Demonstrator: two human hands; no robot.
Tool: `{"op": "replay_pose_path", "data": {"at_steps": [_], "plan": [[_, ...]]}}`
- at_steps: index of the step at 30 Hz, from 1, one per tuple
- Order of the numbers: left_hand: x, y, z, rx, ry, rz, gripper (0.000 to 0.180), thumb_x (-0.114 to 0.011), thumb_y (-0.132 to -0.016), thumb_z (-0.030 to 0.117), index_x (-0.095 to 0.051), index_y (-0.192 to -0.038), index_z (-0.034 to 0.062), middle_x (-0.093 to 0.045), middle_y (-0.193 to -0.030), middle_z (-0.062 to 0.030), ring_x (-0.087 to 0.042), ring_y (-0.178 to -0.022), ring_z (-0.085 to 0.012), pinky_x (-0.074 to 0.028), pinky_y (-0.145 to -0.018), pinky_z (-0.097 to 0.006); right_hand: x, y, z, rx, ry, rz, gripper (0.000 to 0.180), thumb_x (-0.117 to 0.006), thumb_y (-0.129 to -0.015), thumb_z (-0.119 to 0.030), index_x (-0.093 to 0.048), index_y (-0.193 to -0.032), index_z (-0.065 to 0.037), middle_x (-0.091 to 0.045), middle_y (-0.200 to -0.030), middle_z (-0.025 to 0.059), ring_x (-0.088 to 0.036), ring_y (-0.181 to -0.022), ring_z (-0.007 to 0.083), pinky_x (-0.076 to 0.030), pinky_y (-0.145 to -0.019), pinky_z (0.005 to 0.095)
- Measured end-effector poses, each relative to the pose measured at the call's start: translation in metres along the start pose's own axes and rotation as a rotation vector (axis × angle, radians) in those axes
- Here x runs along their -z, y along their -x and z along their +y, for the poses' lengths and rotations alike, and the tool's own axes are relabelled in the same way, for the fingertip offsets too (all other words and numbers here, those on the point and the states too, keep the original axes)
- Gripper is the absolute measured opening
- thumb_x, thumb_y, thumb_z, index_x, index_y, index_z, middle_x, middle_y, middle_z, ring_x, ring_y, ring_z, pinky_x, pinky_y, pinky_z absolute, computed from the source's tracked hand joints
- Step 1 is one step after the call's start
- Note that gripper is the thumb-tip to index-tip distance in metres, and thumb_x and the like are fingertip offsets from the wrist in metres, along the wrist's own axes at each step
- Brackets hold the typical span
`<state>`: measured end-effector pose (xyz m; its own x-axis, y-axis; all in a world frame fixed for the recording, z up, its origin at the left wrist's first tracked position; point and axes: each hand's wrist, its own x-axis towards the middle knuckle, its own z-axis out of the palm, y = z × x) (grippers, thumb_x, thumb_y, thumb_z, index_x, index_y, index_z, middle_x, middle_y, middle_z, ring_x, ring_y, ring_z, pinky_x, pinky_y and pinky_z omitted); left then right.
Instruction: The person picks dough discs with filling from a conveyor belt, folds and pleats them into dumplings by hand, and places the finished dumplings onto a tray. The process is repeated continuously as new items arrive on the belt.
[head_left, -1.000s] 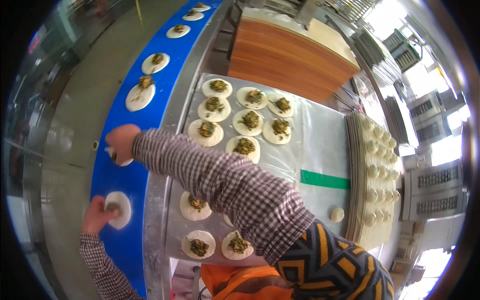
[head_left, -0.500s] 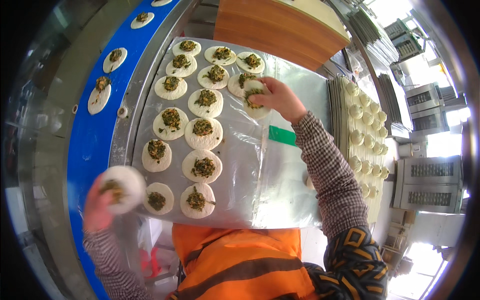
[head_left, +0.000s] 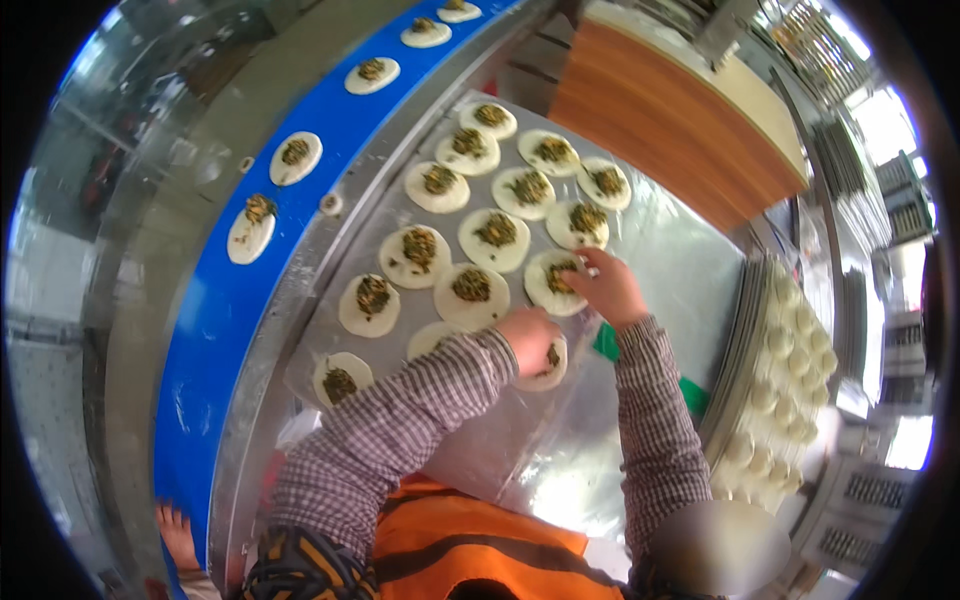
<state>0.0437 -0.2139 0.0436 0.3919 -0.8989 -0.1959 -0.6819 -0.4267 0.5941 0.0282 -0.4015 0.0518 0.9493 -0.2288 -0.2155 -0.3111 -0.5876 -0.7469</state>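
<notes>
Left hand (head_left: 528,340) now beside right hand (head_left: 610,288), each grip unclear against one dough round (head_left: 551,374)

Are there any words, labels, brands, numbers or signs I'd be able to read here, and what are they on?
None can be read.
The filled dough rounds, blue belt, green strip and wooden counter show no lettering.
The grey cabinets at the far right are too small and blurred to tell.

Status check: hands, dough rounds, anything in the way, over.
Left hand at a filled dough round. Right hand at another round, just beyond. Left sleeve partly covers a third round. Another person's hand at blue belt.
</notes>
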Motion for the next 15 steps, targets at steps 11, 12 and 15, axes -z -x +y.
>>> {"op": "replay_pose_path", "data": {"at_steps": [11, 12, 15], "plan": [[0.197, 0.073, -0.176, 0.541, 0.257, 1.109, 0.040, -0.074, -0.074, 0.027, -0.060, -0.101, 0.0002, -0.067, -0.091, -0.0160, -0.065, -0.082, -0.0283, -0.052, -0.072, -0.037, 0.040, -0.062, -0.078, 0.385, 0.114, 0.171, 0.024, -0.067, -0.080, -0.009, -0.065, -0.103, -0.001, -0.066, -0.088, 0.0092, -0.063, -0.078, 0.0180, -0.051, -0.072, 0.0300], [0.210, 0.076, -0.200, 0.647, 0.142, 1.149, 0.045, -0.074, -0.074, 0.029, -0.059, -0.104, -0.0007, -0.067, -0.096, -0.0180, -0.065, -0.088, -0.0318, -0.052, -0.077, -0.039, 0.032, -0.085, -0.092, 0.487, 0.137, 0.175, 0.024, -0.066, -0.080, -0.008, -0.065, -0.103, -0.002, -0.066, -0.091, 0.0099, -0.064, -0.079, 0.0198, -0.051, -0.072, 0.0309], [0.226, 0.081, -0.250, 0.824, -0.103, 1.031, 0.055, -0.071, -0.074, 0.033, -0.055, -0.114, -0.0008, -0.063, -0.107, -0.0222, -0.060, -0.100, -0.0364, -0.050, -0.085, -0.043, -0.006, -0.167, -0.148, 0.583, 0.174, 0.111, 0.031, -0.067, -0.078, -0.009, -0.063, -0.108, -0.004, -0.064, -0.102, 0.0119, -0.065, -0.087, 0.0239, -0.052, -0.075, 0.0339]]}}
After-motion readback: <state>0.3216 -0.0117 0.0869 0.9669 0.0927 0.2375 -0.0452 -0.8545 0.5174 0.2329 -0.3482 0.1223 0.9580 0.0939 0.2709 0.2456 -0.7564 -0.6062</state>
